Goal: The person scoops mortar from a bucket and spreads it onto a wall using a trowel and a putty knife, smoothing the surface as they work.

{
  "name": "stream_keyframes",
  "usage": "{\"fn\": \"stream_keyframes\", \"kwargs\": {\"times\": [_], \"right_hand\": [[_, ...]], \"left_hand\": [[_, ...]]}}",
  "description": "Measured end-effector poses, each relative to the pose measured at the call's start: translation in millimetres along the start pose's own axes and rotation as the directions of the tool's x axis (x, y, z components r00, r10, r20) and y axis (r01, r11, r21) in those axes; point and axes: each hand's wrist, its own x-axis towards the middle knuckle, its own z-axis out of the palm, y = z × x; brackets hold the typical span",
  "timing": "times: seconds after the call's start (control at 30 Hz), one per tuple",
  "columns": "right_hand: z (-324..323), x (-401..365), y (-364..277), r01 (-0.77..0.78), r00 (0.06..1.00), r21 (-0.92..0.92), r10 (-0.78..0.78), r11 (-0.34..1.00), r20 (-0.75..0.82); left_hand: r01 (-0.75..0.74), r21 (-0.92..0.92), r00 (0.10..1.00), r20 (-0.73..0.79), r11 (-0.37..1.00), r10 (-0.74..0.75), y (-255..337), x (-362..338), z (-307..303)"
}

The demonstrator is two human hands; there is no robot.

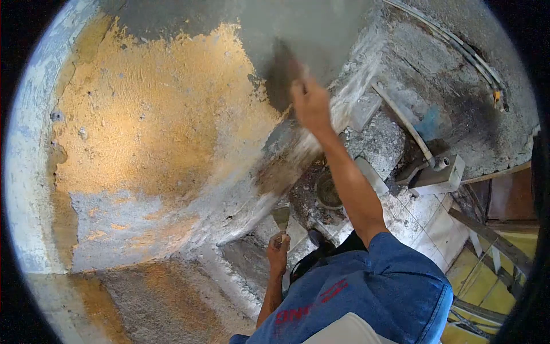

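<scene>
Wall (160, 126): rough, ochre and pale patches, filling the left of the view.
Grey plaster (309, 28): smooth coat at the top, ending in a ragged lower edge.
Right hand (311, 103): arm raised at full reach, grip clenched on the trowel; the nearer hand to the plaster edge.
Trowel (282, 74): dark and blurred, probably lying flat on the wall. It sits up and to the left of the grip, across the plaster's lower edge, with its long axis roughly vertical in view.
Left hand (278, 252): held low, well apart from the plaster, grip closed on the putty knife.
Putty knife (281, 218): blade pointing up, clear of the wall.
</scene>
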Motion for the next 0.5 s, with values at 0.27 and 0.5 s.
{"fn": "stream_keyframes", "kwargs": {"times": [0.27, 0.5], "right_hand": [[96, 28, 2, -0.008, 0.999, -0.265, -0.004, 0.964, -0.045], [8, -81, 0, 0.222, 0.958, -0.107, -0.196, 0.969, 0.208]], "left_hand": [[0.008, -0.111, 0.999, 0.04, 0.994, -0.003, -20, 7, -11], [-0.037, -0.031, 0.999, 0.028, 0.999, 0.038, -3, 4, -2]]}}
